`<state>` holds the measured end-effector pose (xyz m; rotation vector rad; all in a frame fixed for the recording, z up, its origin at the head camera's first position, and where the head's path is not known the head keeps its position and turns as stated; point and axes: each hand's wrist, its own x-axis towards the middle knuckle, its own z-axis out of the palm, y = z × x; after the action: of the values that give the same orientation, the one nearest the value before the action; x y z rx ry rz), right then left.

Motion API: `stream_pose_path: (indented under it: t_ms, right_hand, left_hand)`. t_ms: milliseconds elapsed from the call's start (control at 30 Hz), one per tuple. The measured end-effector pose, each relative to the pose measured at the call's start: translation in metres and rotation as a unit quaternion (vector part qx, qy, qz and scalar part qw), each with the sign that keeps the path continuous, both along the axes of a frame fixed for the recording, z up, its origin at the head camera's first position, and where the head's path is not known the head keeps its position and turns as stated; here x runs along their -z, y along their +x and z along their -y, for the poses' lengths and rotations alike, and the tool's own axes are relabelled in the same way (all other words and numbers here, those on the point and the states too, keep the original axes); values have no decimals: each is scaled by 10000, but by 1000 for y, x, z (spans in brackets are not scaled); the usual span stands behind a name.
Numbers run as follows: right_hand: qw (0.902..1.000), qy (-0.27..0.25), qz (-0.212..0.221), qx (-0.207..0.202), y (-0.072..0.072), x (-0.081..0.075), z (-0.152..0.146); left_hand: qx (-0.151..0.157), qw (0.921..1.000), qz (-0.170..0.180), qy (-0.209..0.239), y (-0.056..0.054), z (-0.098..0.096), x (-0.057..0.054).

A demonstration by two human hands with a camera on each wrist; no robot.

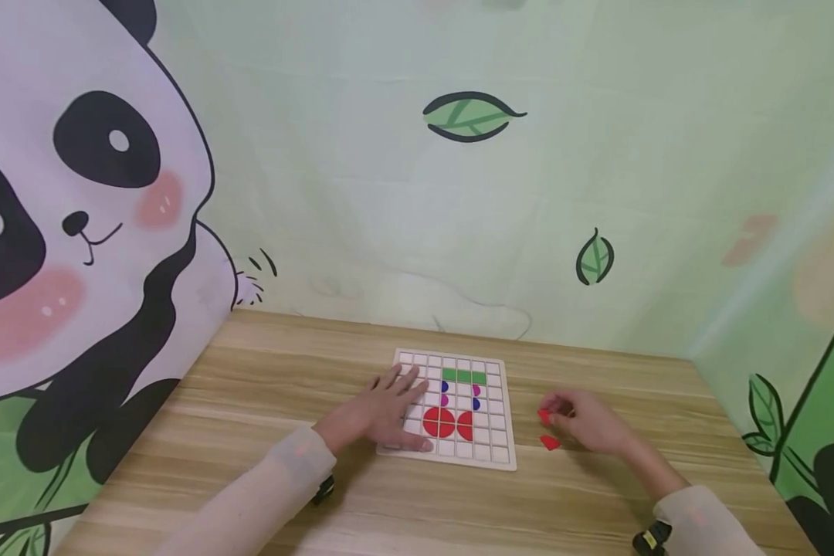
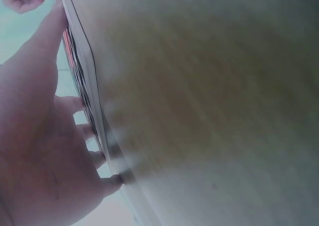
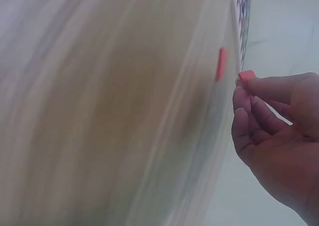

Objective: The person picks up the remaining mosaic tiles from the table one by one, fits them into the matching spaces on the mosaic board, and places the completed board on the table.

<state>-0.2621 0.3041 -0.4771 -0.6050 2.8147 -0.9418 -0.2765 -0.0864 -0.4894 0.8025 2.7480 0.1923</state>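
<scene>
A white square grid board [image 1: 495, 454] lies on the table, with green, blue, magenta and red pieces set in its cells. My left hand [image 1: 391, 409] rests spread on the board's left side, fingers straight, hiding some cells there. In the left wrist view the fingertips [image 2: 113, 182] touch the board's edge. Right of the board, my right hand [image 1: 591, 421] pinches a small red piece [image 3: 246, 75] between thumb and fingers, just above the table. Another red piece [image 1: 550, 442], with one rounded side, lies on the table just below that hand.
The wood-grain table [image 1: 264, 386] meets a pale green printed backdrop [image 1: 361, 193] behind the board. A large printed panda [image 1: 104, 232] covers the backdrop's left part. A dark device sits at each wrist.
</scene>
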Motion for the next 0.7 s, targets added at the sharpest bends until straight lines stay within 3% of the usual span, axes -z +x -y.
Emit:
stream_pose_path:
  t_ms: [200,500,700]
  right_hand:
    - [9997,4,-124,-219,-1,-6,23]
    - [9991,-184,-267,-279,-5,-4,51]
    - [9975,-380,-85,-585,-8,-2,64]
  left_hand:
    - [10,10000,-35,-12,0,0,0]
    - [22,10000,-22,-48,0,0,0]
    - [0,10000,-41,-18,-1,0,1]
